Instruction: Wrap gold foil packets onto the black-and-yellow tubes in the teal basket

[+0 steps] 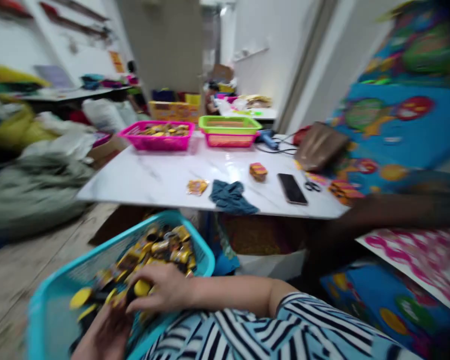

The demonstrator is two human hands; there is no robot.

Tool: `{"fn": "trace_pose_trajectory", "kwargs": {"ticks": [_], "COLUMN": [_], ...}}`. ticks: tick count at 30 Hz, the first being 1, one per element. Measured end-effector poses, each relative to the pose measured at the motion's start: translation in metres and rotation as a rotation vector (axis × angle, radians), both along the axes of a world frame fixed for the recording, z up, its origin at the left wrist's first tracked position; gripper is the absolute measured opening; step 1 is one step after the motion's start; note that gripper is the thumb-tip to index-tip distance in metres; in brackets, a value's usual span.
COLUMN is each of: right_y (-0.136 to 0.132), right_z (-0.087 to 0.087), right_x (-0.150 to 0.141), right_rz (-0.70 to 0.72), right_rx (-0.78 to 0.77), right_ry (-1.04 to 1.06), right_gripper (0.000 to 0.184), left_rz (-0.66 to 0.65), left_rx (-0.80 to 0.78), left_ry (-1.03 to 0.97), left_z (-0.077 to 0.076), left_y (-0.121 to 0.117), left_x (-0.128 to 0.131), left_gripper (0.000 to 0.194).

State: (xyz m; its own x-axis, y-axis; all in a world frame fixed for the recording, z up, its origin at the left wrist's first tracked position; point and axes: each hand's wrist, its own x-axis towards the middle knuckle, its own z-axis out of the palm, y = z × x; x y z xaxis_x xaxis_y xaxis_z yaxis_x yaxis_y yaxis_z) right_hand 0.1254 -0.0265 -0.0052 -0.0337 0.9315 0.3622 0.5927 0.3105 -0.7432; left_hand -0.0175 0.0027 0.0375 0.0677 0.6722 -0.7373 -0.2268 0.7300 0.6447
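Observation:
A turquoise plastic basket [93, 252] stands low in front of me, holding many small black-and-yellow pieces [182, 256], some with round yellow ends. Over the heap, my right hand [163, 287] curves its thumb and fingers around a small black piece with a yellow round end [141, 288]. My left hand [110, 327] is right beside it, low in the basket. Blur and overlap hide the left fingers, so what they hold does not show.
Beyond the basket, a white table [157, 172] bears a pink basket [161, 142] of small pieces, stacked green and pink baskets [230, 131], a blue cloth [230, 195], a phone [292, 188] and scissors [312, 186]. Sacks [41, 185] lie on the left.

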Motion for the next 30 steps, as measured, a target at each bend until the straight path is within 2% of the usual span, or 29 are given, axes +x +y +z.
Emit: {"fn": "trace_pose_trajectory", "kwargs": {"ticks": [2,6,8,10,13,16,22,26,30], "right_y": [-0.008,-0.010,-0.009,-0.008,-0.006,-0.005,-0.008,-0.006,-0.005], "right_z": [0.005,0.008,0.009,0.011,0.016,0.021,0.026,0.025,0.019], "right_x": [-0.001,-0.005,-0.008,-0.011,-0.017,-0.022,-0.027,-0.024,-0.018], "right_rz": [0.004,0.006,0.009,0.000,0.053,0.155,0.111,0.147,0.150], "right_rx": [0.045,0.118,0.101,0.074,0.057,0.050,0.076,0.139,0.173], "right_ry": [0.088,0.198,0.201,0.212,0.171,0.086,0.017,0.011,0.023], "right_gripper": [0.039,0.030,0.030,0.030,0.031,0.033,0.042,0.032,0.030], "left_rz": [0.124,0.157,0.165,0.097,-0.045,-0.035,-0.036,-0.069,-0.144], "left_rx": [0.066,0.248,0.312,0.319,0.325,0.342,0.353,0.337,0.360], "left_ry": [-0.150,-0.283,-0.334,-0.378,-0.450,-0.473,-0.504,-0.510,-0.408], "left_z": [-0.005,-0.016,-0.021,-0.024,-0.029,-0.034,-0.037,-0.034,-0.037], "left_y": [-0.006,-0.011,-0.012,-0.014,-0.014,-0.009,-0.009,-0.011,-0.008], "left_x": [-0.007,-0.018,-0.025,-0.031,-0.040,-0.046,-0.046,-0.046,-0.048], "left_gripper": [0.016,0.003,0.019,0.033,0.039,0.036,0.038,0.039,0.040]}}
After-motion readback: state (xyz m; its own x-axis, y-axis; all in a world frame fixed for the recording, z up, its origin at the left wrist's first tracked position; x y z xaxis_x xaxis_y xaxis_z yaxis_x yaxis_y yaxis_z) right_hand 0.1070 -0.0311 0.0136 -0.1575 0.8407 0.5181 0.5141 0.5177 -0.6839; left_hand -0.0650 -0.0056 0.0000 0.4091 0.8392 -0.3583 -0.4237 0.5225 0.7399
